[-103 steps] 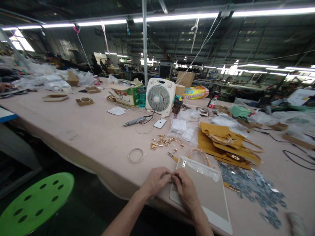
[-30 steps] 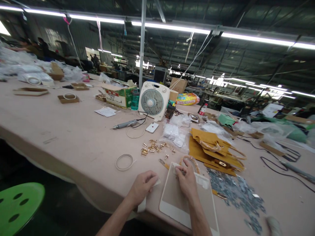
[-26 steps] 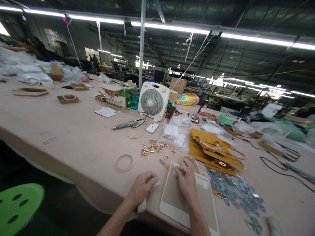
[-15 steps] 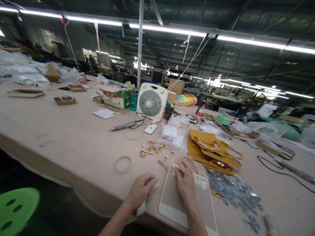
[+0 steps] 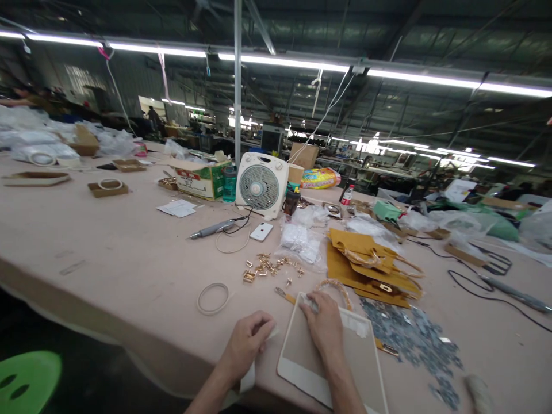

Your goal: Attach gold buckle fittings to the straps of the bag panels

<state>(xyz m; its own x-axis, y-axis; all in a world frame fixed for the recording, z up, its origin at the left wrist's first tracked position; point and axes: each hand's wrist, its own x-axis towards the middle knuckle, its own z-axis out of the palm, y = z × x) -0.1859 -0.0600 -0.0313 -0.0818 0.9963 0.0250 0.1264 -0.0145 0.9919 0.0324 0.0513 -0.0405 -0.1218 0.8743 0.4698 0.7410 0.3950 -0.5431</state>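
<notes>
A flat beige bag panel with a white border (image 5: 340,368) lies at the table's near edge. My right hand (image 5: 323,325) rests on its upper left part, fingers curled and pressing at the top corner near a woven handle (image 5: 340,286). My left hand (image 5: 248,342) sits just left of the panel, fingers closed on a white paper strip (image 5: 249,376) that hangs over the table edge. Whether the right fingers pinch anything is hidden.
Gold metal fittings (image 5: 267,265), a tape ring (image 5: 213,298), mustard bag pieces (image 5: 371,267) and a heap of small grey parts (image 5: 414,339) surround the panel. Farther back stand a white fan (image 5: 261,185), a phone (image 5: 261,231), a pen-like power tool (image 5: 211,229) and a carton (image 5: 200,179). A green stool (image 5: 26,382) is lower left.
Both hands were together at the panel's near left corner; now the right hand has moved up to its top corner and the left holds a white strip beside it. The view has tilted upward.
</notes>
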